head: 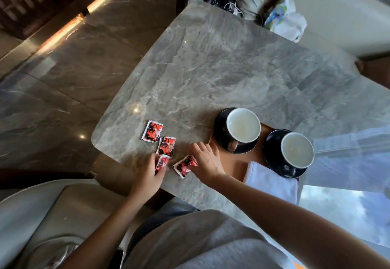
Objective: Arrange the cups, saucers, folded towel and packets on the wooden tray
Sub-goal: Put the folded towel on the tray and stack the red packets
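Currently left hand (150,175) pinching packet (161,163), right hand (207,161) fingertips gripping second packet (185,165), wooden tray (232,161) at 3 o'clock on surface (211,68)

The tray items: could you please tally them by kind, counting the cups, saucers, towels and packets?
Cups: 2
Saucers: 2
Folded towel: 1
Red packets: 4, all off the wooden tray; left hand holds one, right hand touches another
Total: 9
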Action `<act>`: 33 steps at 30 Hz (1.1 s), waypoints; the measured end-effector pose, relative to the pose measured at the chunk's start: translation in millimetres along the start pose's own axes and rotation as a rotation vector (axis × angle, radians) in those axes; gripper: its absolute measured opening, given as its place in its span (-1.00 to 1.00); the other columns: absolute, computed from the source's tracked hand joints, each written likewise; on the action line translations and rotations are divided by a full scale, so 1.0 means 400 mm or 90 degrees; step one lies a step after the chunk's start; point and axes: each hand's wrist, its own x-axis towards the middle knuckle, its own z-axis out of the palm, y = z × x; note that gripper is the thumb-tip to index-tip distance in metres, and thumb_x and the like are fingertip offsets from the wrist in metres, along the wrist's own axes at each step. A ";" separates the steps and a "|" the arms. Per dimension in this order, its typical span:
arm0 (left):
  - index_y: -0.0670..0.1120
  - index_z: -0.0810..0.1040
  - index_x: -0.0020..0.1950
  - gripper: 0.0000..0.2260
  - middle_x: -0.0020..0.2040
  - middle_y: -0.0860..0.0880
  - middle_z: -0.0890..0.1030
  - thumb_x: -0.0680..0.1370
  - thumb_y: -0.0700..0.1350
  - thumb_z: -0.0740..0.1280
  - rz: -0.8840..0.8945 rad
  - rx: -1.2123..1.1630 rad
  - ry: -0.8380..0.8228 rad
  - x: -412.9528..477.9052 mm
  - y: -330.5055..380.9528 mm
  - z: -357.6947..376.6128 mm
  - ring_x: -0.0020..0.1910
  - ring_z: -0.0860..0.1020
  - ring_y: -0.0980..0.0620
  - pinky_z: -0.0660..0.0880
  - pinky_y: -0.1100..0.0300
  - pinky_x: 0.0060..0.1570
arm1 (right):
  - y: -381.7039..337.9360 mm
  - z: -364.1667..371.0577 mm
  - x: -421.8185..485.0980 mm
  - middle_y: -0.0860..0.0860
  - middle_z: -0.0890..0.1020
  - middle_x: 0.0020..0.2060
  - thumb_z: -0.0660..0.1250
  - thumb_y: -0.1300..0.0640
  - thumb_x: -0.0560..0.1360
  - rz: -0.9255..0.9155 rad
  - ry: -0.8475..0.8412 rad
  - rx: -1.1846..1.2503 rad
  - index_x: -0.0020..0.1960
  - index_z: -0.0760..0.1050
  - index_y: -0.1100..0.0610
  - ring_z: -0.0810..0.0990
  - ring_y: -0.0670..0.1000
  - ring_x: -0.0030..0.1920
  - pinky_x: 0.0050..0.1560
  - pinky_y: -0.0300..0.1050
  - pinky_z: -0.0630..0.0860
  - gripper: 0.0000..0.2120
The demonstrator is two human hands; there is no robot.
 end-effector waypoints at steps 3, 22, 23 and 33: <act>-0.24 0.36 0.16 -0.85 -0.15 -0.12 0.60 0.59 -0.32 0.13 -0.123 -0.268 -0.026 0.008 0.011 0.005 -0.24 0.53 0.01 0.46 0.40 -0.32 | 0.008 -0.014 0.002 -0.09 0.59 -0.02 0.26 0.04 0.52 0.021 0.033 0.073 0.00 0.47 -0.01 0.45 0.03 0.09 0.27 0.10 0.20 -0.92; -0.16 0.51 0.00 -0.87 -0.21 -0.07 0.70 0.56 -0.29 0.19 -0.288 -0.608 -0.193 -0.018 0.025 0.004 -0.22 0.66 -0.03 0.60 0.12 -0.14 | -0.129 -0.080 0.069 -0.08 0.62 -0.10 0.30 0.06 0.50 -0.199 -0.027 0.178 0.01 0.54 -0.03 0.57 -0.05 -0.13 -0.09 -0.11 0.44 -0.89; -0.17 0.50 0.03 -0.86 -0.19 -0.10 0.67 0.57 -0.31 0.17 -0.298 -0.634 -0.181 -0.022 0.026 0.003 -0.21 0.65 -0.05 0.60 0.11 -0.16 | -0.126 -0.070 0.079 -0.06 0.59 -0.05 0.31 0.05 0.49 -0.157 -0.023 0.194 0.08 0.51 -0.04 0.57 -0.04 -0.10 -0.15 -0.14 0.42 -0.83; -0.12 0.52 0.00 -0.90 -0.20 -0.07 0.63 0.56 -0.21 0.21 -0.356 -0.728 -0.089 -0.024 0.005 -0.013 -0.33 0.61 0.06 0.60 0.13 -0.20 | -0.094 0.009 0.131 0.03 0.36 0.20 0.49 -0.02 0.35 -0.048 0.001 0.058 0.25 0.37 0.08 0.36 0.06 0.20 0.13 0.03 0.48 -0.45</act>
